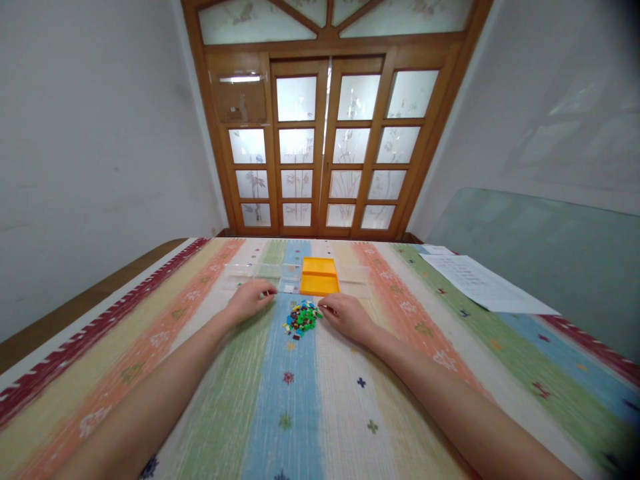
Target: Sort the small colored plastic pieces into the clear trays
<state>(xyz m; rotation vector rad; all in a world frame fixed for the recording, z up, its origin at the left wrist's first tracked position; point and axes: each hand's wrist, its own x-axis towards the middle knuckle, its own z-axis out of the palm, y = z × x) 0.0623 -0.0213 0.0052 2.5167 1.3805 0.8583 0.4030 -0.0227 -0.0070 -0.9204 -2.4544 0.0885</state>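
A small heap of tiny coloured bricks (pixel 303 319), mostly green with blue, brown, yellow and white ones, lies on the blue stripe of the cloth. At its right edge my right hand (pixel 345 313) has its fingers pinched together, touching or nearly touching the bricks. My left hand (pixel 253 298) is up and to the left of the heap, thumb and fingers closed together in front of a clear plastic box (pixel 250 270). Whatever either pinch holds is too small to make out. Behind the heap sits a yellow tray (pixel 320 285) with two compartments.
Another clear plastic container (pixel 356 280) stands to the right of the yellow tray. Printed paper sheets (pixel 480 283) lie at the table's right side. A striped, patterned tablecloth (pixel 285 420) covers the table. Wooden doors (pixel 323 153) with glass panes are beyond the far edge.
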